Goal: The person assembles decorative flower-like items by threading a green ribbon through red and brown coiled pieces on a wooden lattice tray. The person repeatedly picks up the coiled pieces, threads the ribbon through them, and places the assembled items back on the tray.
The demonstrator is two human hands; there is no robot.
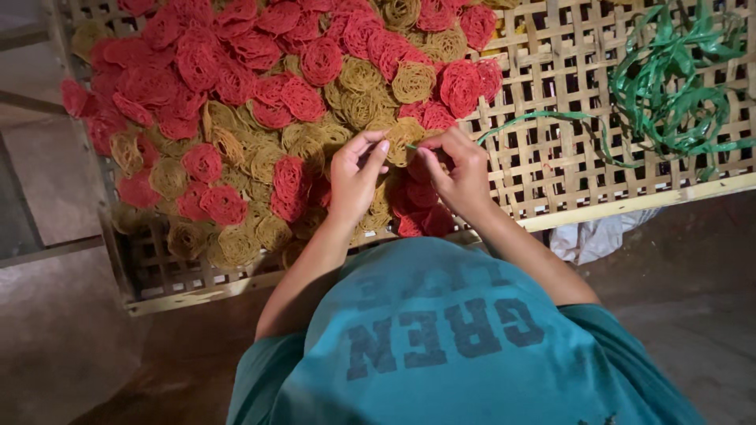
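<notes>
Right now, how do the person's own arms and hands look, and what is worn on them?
Both arms are bare from the short teal sleeves down. The left hand and the right hand wear no gloves, and no rings, watch or bracelet show. The nails look short and plain.

Brown dirt floor (pixel 63 346), bare and dusty. Woven bamboo tray (pixel 567 157) with square holes, pale wood edge along front. White plastic bag (pixel 594 236) crumpled under tray edge on right. Grey wood bars (pixel 31 252) on left side. Light dim and warm.
</notes>
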